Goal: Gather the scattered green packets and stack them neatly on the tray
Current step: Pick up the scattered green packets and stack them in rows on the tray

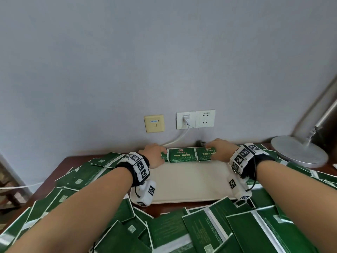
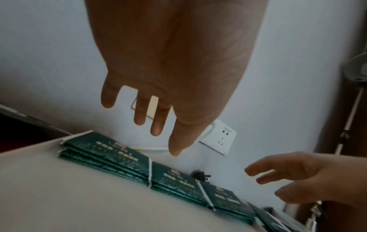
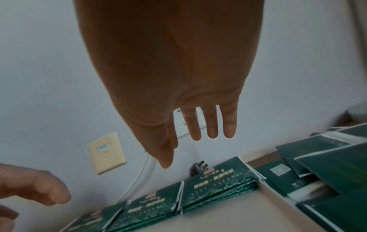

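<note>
Three short stacks of green packets point(image 1: 182, 155) sit side by side in a row along the 12 o'clock edge of the cream tray point(image 1: 189, 181). The left hand point(image 1: 154, 155) hovers over the stack at the row's 9 o'clock end, fingers spread and straight, holding nothing. The right hand point(image 1: 219, 150) hovers over the 3 o'clock stack, fingers likewise extended and loose, empty. Scattered green packets point(image 1: 237, 227) cover the dark surface point(image 1: 60, 166) at 6, 9 and 3 o'clock of the tray. On the wall at 12 o'clock are a white socket point(image 1: 195, 119) with a white cable point(image 1: 179, 138) and a yellowish plate point(image 1: 154, 123). A round lamp base point(image 1: 299, 151) stands at 2 o'clock.
</note>
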{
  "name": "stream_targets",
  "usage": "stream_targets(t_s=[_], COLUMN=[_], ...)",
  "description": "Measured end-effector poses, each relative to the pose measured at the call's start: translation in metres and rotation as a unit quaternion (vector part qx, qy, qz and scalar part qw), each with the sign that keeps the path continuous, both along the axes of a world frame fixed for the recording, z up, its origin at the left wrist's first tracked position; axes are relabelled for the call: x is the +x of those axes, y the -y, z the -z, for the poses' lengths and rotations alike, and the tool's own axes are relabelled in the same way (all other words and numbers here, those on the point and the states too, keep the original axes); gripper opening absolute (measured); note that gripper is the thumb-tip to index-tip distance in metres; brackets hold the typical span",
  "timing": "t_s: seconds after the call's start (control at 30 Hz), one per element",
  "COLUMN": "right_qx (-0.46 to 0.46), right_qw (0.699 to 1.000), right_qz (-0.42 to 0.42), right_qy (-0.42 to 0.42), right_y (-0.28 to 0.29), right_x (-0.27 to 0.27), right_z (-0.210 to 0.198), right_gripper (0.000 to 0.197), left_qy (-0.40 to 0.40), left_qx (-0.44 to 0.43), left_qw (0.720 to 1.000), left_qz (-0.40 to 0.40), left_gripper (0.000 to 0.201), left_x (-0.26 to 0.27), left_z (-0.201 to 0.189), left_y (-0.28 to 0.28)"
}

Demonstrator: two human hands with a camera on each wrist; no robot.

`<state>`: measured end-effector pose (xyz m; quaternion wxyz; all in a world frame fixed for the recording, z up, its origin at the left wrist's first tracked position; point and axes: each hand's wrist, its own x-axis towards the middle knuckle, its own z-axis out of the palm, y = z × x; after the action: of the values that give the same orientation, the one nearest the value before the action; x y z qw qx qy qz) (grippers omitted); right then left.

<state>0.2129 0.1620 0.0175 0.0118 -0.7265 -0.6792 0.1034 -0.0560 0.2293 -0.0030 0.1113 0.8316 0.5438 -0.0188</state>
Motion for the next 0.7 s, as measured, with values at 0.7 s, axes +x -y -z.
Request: stream_targets(t_s=[0.7], right_qx=[-0.002], right_qw=[1.0], right_qz=[0.0], right_qy=[0.007], right_y=[0.207], right_x=[-0.032], right_z=[-0.042], right_gripper=[0.058], left_qy=[0.058], left_qx=[-0.005], left_qw=[0.991], left_qz=[0.121], left_gripper=[0.038], left_x=[0.021], left_z=[-0.041], left_y=[0.196])
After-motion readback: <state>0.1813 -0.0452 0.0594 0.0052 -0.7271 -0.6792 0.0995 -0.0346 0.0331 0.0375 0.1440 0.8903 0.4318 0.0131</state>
